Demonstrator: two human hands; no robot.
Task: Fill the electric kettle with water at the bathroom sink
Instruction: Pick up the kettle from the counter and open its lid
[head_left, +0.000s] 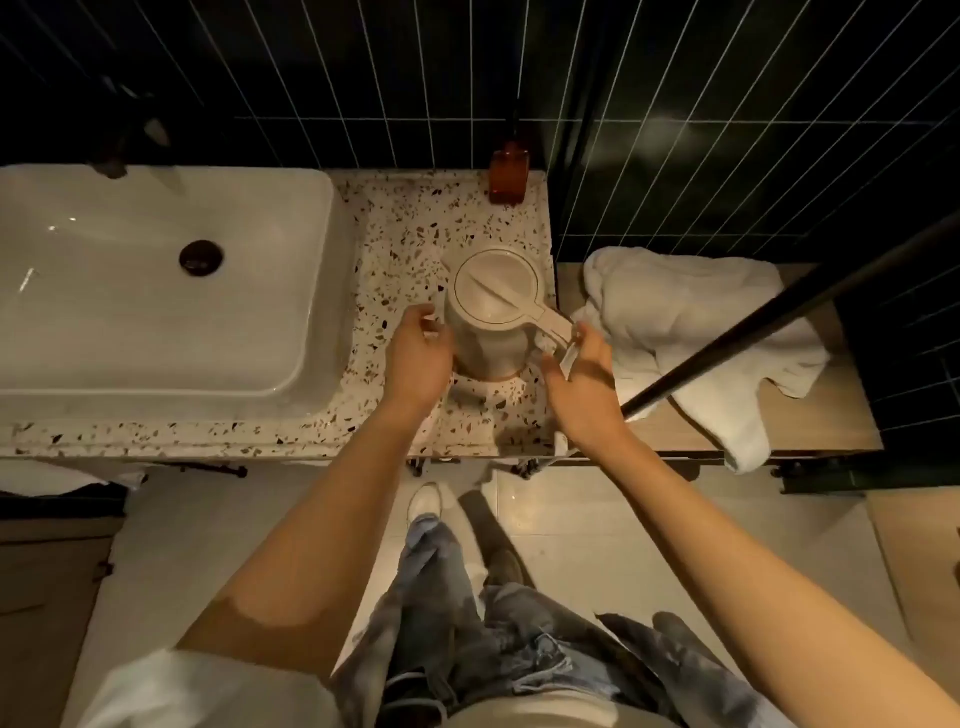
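A cream electric kettle (496, 306) with its lid closed stands upright on the speckled terrazzo counter (400, 234), handle pointing to the lower right. My left hand (418, 353) is beside the kettle's left wall, fingers spread, at or just off the surface. My right hand (584, 379) is open just below the handle's end, fingers apart; whether it touches the handle I cannot tell. The white rectangular sink (156, 280) with a dark drain (201, 257) lies to the left of the kettle. A dark tap (111, 156) sits at the sink's back edge, dimly lit.
An amber bottle (510, 174) stands at the counter's back right corner. A crumpled white towel (696, 332) lies on a lower wooden shelf (810, 415) to the right. A black rail (789, 312) crosses diagonally above the towel. Dark tiled wall behind.
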